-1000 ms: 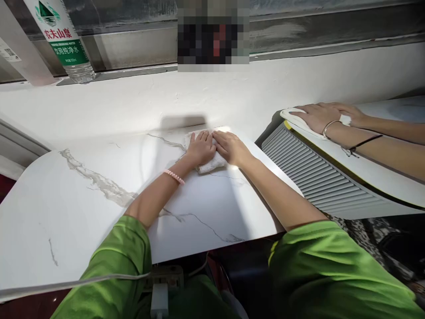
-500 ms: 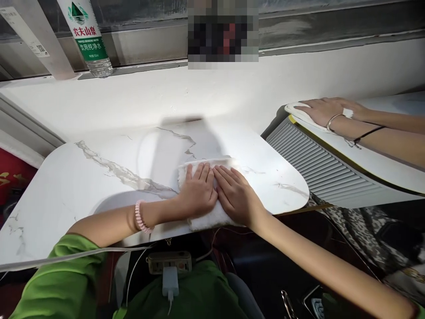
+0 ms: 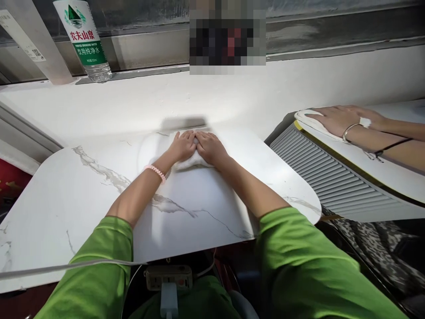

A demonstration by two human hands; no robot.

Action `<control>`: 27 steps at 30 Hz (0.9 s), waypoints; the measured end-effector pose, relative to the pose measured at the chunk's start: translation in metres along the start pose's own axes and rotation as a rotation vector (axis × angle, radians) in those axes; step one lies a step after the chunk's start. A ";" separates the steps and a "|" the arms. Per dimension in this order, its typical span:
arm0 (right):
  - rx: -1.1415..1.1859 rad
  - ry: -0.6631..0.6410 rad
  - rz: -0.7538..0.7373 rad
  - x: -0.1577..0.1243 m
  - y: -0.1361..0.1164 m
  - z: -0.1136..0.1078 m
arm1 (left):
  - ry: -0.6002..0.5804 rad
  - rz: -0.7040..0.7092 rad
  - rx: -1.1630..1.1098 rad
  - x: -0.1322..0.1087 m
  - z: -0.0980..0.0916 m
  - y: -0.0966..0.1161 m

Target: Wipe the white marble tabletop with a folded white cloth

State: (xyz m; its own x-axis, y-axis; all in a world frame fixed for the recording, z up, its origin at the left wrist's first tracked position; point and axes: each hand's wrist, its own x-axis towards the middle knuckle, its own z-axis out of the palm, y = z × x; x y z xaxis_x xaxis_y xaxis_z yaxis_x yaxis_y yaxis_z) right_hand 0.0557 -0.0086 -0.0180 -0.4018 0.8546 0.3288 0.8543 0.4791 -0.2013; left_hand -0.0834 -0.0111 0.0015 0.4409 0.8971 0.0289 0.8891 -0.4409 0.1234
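Observation:
My left hand and my right hand lie side by side, palms down, on a folded white cloth. The cloth rests flat on a white marble-pattern tabletop, near its far edge by the wall. Both sets of fingers are stretched flat and pressed on the cloth, which is mostly covered by them. A pink bead bracelet circles my left wrist. My sleeves are bright green.
A green-label water bottle stands on the window ledge at upper left. To the right, another person's hands press a white cloth on a neighbouring white table with a grey ribbed side. A power strip and cable hang below the table's near edge.
Both hands slid the cloth from the near edge of the table back out to the far side by the wall. The other person's hands barely moved.

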 end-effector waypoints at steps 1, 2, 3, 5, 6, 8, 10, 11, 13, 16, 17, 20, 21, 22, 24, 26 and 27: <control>0.008 -0.005 0.012 0.011 0.001 0.003 | 0.020 -0.007 0.007 0.007 0.000 -0.007; 0.017 -0.008 0.019 0.019 0.002 0.006 | 0.036 -0.013 0.012 0.012 0.000 -0.013; 0.026 -0.011 0.020 0.025 0.002 0.009 | 0.046 -0.019 0.014 0.016 0.001 -0.017; 0.039 -0.012 0.019 0.032 0.004 0.012 | 0.050 -0.032 0.013 0.019 0.001 -0.022; 0.041 -0.008 0.020 0.033 0.004 0.013 | 0.048 -0.036 0.012 0.018 0.001 -0.022; 0.040 -0.003 0.014 0.030 0.004 0.012 | 0.045 -0.042 0.015 0.014 0.001 -0.021; 0.032 -0.013 -0.001 0.023 0.000 0.010 | 0.042 -0.053 0.019 0.006 0.002 -0.018; 0.025 -0.026 -0.010 0.018 -0.003 0.008 | 0.039 -0.057 0.021 0.000 0.002 -0.016; 0.001 -0.054 -0.015 0.002 -0.013 0.003 | 0.035 -0.043 0.026 -0.016 0.003 -0.011; -0.052 -0.054 0.000 -0.037 -0.037 -0.006 | 0.041 0.033 0.032 -0.052 0.005 0.000; -0.070 -0.042 -0.002 -0.053 -0.047 -0.009 | 0.045 0.059 0.030 -0.067 0.005 0.005; -0.116 -0.011 -0.048 -0.105 -0.076 -0.018 | 0.041 0.108 0.014 -0.120 0.005 0.024; -0.127 -0.008 -0.070 -0.121 -0.085 -0.021 | 0.036 0.114 0.009 -0.137 0.004 0.030; -0.137 -0.007 -0.092 -0.135 -0.094 -0.024 | 0.031 0.119 0.006 -0.154 0.003 0.036; -0.153 -0.004 -0.131 -0.157 -0.111 -0.028 | 0.024 0.118 0.002 -0.184 0.000 0.045; -0.163 -0.005 -0.169 -0.169 -0.124 -0.032 | 0.014 0.109 -0.008 -0.205 -0.003 0.049; -0.163 -0.008 -0.189 -0.171 -0.129 -0.034 | 0.007 0.100 -0.017 -0.212 -0.005 0.050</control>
State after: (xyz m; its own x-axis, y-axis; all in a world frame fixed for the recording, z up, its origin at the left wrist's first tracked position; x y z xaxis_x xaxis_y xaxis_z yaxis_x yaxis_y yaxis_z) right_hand 0.0250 -0.2232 -0.0168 -0.5617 0.7548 0.3389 0.8053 0.5926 0.0148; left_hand -0.1330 -0.2232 0.0062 0.5264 0.8489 0.0487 0.8384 -0.5277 0.1366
